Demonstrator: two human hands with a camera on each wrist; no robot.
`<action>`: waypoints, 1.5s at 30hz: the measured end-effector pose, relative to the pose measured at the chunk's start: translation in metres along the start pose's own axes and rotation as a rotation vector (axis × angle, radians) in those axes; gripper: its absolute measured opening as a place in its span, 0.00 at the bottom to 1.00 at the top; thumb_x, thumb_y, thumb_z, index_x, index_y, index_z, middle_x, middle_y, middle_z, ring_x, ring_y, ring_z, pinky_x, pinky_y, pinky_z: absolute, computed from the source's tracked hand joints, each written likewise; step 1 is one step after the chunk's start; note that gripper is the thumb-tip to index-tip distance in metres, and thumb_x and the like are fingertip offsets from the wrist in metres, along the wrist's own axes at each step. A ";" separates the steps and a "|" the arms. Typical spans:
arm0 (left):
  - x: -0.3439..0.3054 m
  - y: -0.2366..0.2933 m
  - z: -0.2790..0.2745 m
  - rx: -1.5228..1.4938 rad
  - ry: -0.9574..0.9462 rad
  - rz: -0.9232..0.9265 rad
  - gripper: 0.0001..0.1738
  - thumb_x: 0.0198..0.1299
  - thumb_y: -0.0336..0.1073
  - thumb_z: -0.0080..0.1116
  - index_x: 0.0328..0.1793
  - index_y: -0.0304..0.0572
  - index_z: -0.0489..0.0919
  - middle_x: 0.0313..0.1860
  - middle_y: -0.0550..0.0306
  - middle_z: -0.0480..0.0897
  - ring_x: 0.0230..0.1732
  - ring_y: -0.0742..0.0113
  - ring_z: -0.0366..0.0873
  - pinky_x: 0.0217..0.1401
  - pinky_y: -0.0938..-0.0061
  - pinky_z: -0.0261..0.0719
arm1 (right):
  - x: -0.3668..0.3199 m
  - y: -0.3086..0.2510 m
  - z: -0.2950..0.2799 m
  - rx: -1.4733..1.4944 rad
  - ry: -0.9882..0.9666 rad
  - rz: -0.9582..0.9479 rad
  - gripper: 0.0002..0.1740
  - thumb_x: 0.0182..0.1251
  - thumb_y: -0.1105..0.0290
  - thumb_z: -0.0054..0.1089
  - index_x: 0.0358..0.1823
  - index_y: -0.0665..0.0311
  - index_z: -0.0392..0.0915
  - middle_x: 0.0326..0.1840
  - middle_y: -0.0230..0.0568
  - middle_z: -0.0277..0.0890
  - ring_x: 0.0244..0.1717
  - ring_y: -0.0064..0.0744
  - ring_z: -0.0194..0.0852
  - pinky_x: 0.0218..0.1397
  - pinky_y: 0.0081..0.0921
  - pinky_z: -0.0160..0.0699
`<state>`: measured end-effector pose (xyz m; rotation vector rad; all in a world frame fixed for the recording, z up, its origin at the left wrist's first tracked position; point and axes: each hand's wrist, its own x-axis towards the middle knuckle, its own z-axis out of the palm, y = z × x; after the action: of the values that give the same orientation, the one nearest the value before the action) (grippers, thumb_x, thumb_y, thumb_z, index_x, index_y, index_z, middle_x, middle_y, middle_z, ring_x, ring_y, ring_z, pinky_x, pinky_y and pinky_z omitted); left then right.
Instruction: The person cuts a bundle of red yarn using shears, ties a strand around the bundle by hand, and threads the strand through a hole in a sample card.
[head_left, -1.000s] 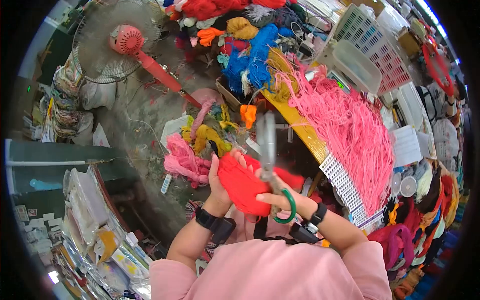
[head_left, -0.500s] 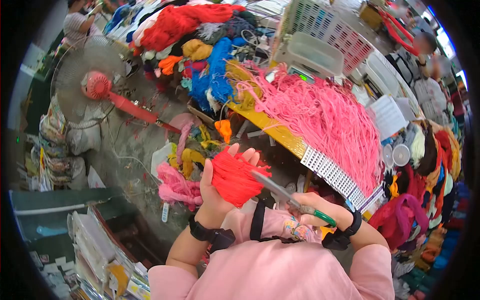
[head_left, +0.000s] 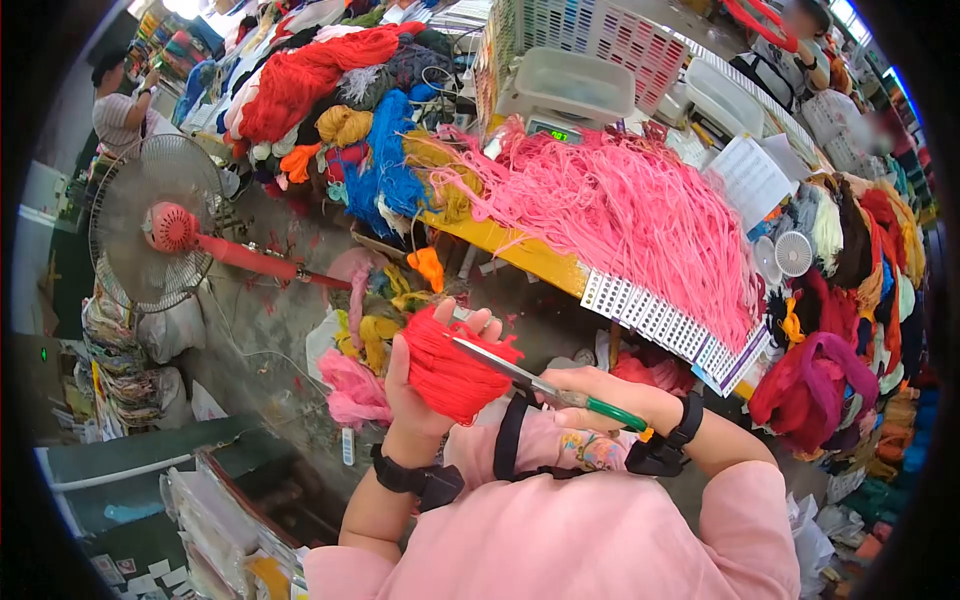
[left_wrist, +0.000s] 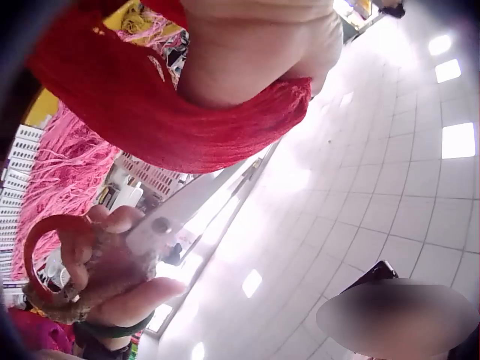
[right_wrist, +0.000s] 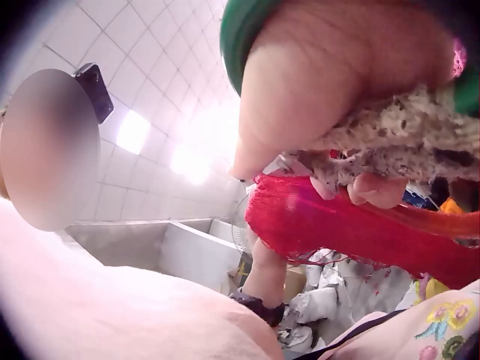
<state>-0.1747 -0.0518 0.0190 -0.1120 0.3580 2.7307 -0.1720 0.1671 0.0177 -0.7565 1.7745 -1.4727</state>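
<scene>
just left of my grip, a pink bundle (head_left: 352,388) is partly hidden behind my left hand (head_left: 410,402). that hand is cupped round the red yarn (head_left: 455,378), which covers most of its palm. from the right, scissors (head_left: 530,380) reach over the yarn; the left wrist view loses the blade ends behind it, so i cannot tell if they touch. my right hand (head_left: 628,396) is curled tight round their handles, partly covering them. beyond it, pink strands (head_left: 650,225) hide much of the table (head_left: 530,258).
</scene>
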 end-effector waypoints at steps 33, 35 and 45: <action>0.004 -0.024 0.018 0.117 -0.023 -0.116 0.34 0.55 0.56 0.41 0.63 0.47 0.54 0.62 0.39 0.53 0.62 0.47 0.53 0.63 0.51 0.47 | -0.036 0.006 -0.005 -0.014 0.055 -0.108 0.25 0.54 0.50 0.49 0.37 0.68 0.64 0.29 0.45 0.66 0.31 0.40 0.64 0.37 0.31 0.64; 0.007 -0.024 0.016 0.124 -0.032 -0.120 0.33 0.55 0.55 0.41 0.63 0.47 0.54 0.62 0.40 0.53 0.63 0.49 0.52 0.63 0.52 0.48 | -0.030 0.007 -0.003 -0.002 0.094 -0.166 0.26 0.54 0.49 0.49 0.37 0.68 0.64 0.28 0.44 0.65 0.31 0.38 0.64 0.37 0.30 0.64; 0.026 -0.038 0.013 0.234 -0.022 -0.038 0.33 0.54 0.54 0.43 0.63 0.48 0.54 0.62 0.47 0.56 0.61 0.53 0.55 0.64 0.55 0.48 | -0.028 -0.004 -0.016 0.551 0.357 -0.083 0.39 0.41 0.36 0.53 0.41 0.66 0.62 0.19 0.30 0.61 0.17 0.15 0.57 0.19 0.11 0.55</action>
<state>-0.1845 -0.0047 0.0195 -0.0248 0.6584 2.6278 -0.1684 0.1980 0.0274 -0.2971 1.4671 -2.1280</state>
